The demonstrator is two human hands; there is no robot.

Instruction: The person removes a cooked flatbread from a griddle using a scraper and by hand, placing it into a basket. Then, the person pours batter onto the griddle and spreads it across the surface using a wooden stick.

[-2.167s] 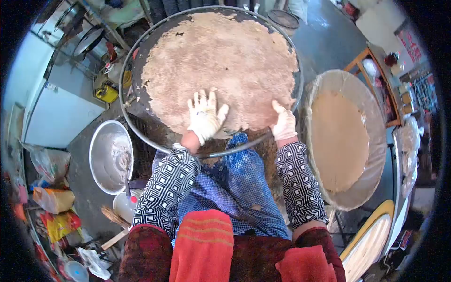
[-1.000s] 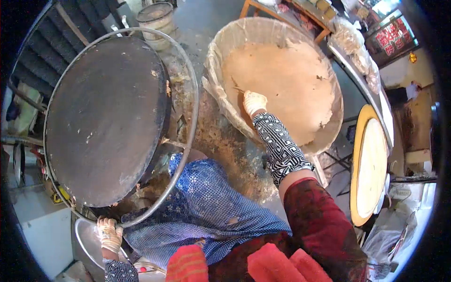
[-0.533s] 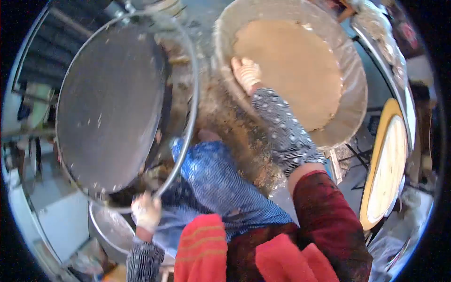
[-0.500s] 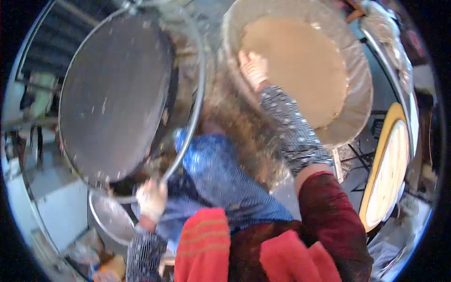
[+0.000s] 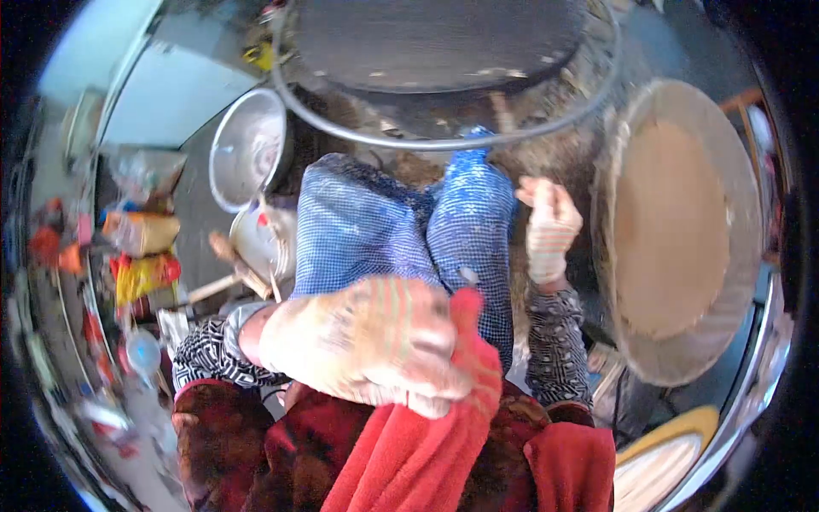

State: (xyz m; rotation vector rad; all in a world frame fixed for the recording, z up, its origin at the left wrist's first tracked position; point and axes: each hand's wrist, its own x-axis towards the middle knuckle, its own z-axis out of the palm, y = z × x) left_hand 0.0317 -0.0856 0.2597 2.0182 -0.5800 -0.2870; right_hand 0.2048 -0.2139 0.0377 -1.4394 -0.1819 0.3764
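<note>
My left hand [image 5: 367,341], in a pale work glove, is in front of my chest with its fingers closed on a red towel [image 5: 418,452]. The towel hangs down my front, and its upper end sticks out past my fingers. My right hand [image 5: 550,226], gloved too, is beside my right knee with its fingers loosely bent and nothing visible in them. Just right of it stands a wide tub [image 5: 631,341] of smooth light-brown liquid [image 5: 674,230]. Ahead of my knees is a round black griddle [image 5: 435,43] with a metal ring [image 5: 409,143] around it.
To the left are a metal basin [image 5: 249,149], a smaller pot [image 5: 263,243] and a wooden-handled tool [image 5: 239,269]. Colourful packets [image 5: 145,277] lie farther left. A yellow-rimmed round board [image 5: 674,444] is at the lower right.
My left hand has let go of the metal ring and come to the red towel. My right hand has left the tub's rim for my knee. The view has turned left.
</note>
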